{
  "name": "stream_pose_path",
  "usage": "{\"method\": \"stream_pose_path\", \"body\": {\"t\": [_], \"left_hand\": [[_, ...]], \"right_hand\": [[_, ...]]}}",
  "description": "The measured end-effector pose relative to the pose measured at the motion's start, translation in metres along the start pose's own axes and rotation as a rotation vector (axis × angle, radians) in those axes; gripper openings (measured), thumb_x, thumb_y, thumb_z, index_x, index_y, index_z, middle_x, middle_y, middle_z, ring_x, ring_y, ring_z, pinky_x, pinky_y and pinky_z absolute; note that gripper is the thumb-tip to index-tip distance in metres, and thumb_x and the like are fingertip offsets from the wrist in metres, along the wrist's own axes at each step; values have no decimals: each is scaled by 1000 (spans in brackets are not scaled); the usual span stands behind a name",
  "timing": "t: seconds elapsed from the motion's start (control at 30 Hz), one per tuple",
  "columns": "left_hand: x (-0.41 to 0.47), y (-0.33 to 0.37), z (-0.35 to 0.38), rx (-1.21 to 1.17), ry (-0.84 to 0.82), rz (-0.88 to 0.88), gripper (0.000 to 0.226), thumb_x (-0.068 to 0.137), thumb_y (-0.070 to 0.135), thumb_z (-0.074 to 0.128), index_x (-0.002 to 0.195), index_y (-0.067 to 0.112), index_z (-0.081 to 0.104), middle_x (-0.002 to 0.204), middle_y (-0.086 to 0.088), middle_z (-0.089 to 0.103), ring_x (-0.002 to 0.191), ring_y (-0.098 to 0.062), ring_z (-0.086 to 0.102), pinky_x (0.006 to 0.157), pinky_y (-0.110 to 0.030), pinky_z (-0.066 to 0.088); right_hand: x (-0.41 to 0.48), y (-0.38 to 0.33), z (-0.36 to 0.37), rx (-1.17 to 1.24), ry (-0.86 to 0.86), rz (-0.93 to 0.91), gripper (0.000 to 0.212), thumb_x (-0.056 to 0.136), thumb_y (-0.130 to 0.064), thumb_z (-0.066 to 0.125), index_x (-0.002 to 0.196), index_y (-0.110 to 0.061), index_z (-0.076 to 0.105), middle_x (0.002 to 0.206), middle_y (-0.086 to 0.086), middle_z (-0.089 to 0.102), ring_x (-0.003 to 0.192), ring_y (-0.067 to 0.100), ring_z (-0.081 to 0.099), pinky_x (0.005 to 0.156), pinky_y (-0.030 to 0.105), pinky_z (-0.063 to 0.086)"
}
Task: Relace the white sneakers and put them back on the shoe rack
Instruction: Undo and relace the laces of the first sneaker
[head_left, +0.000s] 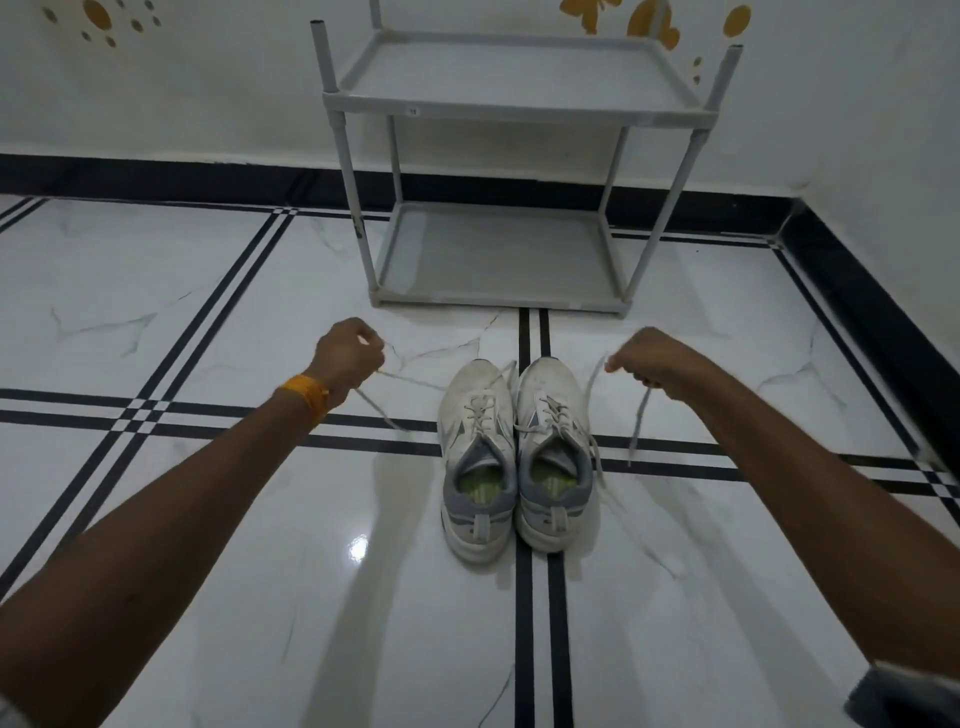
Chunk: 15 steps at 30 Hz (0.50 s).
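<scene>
Sneakers: two white sneakers (511, 452) stand side by side and touching on the floor, toes toward the shoe rack (511, 171), heels toward the person; grey collars, greenish insoles showing.
Left hand: the left hand (345, 358) is closed in a fist on a white lace end (384, 397), held out to the left of the sneakers; the lace runs from the fist across toward the toe area between the shoes, with a loose tail hanging toward the floor.
Right hand: the right hand (649, 364) is closed on the other lace end (638, 421), held out to the right of the sneakers; its tail dangles down.
Wrist: an orange band (306, 397) sits on the left wrist.
Shoe rack: grey, two shelves, both bare, just beyond the sneakers and against the wall; nothing lies between it and the shoes.
Floor: glossy white marble-look tile (208, 519) with paired black lines; one pair passes under the sneakers.
Room: white wall (208, 93) with orange decals, black skirting along its base.
</scene>
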<state>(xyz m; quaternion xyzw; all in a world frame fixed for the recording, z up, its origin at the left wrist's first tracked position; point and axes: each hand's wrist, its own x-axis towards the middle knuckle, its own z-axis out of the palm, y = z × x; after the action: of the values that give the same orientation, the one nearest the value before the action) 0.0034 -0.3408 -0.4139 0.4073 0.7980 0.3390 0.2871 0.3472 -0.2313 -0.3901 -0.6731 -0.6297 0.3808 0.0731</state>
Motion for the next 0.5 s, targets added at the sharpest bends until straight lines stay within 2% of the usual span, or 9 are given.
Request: {"method": "stream_pose_path", "body": {"t": [0.03,0.1,0.2,0.27,0.3,0.33,0.4,0.43,0.5], "left_hand": [[2,-22,-1,160,54,25,13,84,2,58,94,2,66,93,-14,67,76,-28,60,68,-31,49],[2,-57,-3,412,28,27,14,84,5,59,93,3,70,103,-17,71,94,-36,64,84,-38,51],[-7,-81,6,711,-229,-22,22,92,16,53,106,7,68,116,-14,67,104,-34,64,88,-37,50],[-16,-79,16,854,-331,-17,27,94,25,48,113,12,63,119,-11,63,101,-32,66,86,-37,54],[-17,-75,22,889,-313,35,29,93,27,48,115,14,62,120,-12,61,102,-33,66,88,-38,55],[-18,-69,27,887,-251,124,30,92,27,50,117,16,63,122,-12,60,105,-33,64,90,-39,54],[-21,-55,42,674,-181,305,29,90,25,58,117,18,66,124,-6,63,107,-28,63,90,-35,51],[-25,-46,50,469,-240,338,27,90,25,61,115,19,68,122,-3,66,105,-25,65,86,-33,53],[-39,-28,65,150,-439,317,23,89,20,65,111,16,69,115,1,67,95,-18,67,75,-29,59]], "right_hand": [[6,20,2,-46,20,48,22,83,-12,71,96,-2,57,88,14,52,77,25,49,59,29,38],[8,48,9,-161,-4,127,27,81,-12,73,99,-3,54,95,17,54,82,28,52,62,29,40],[3,61,32,-341,-57,119,18,78,-13,69,82,-3,55,92,13,57,81,27,55,54,24,37],[2,57,49,-452,-27,54,14,72,-16,60,74,-6,51,98,12,61,89,29,59,70,28,47],[0,52,55,-530,8,19,14,72,-17,58,81,-7,55,106,12,63,99,32,59,83,35,49],[-4,43,59,-592,66,-41,20,76,-17,57,93,-8,61,112,10,62,109,34,56,91,40,46],[-12,22,67,-555,162,-255,29,81,-13,59,108,-12,68,113,8,68,110,31,58,90,35,46],[-16,11,72,-439,140,-359,27,82,-11,61,106,-13,71,109,7,71,104,27,62,86,30,47],[-30,-9,82,-230,-40,-506,20,84,-12,68,103,-13,75,103,2,73,95,16,65,80,23,47]]}}
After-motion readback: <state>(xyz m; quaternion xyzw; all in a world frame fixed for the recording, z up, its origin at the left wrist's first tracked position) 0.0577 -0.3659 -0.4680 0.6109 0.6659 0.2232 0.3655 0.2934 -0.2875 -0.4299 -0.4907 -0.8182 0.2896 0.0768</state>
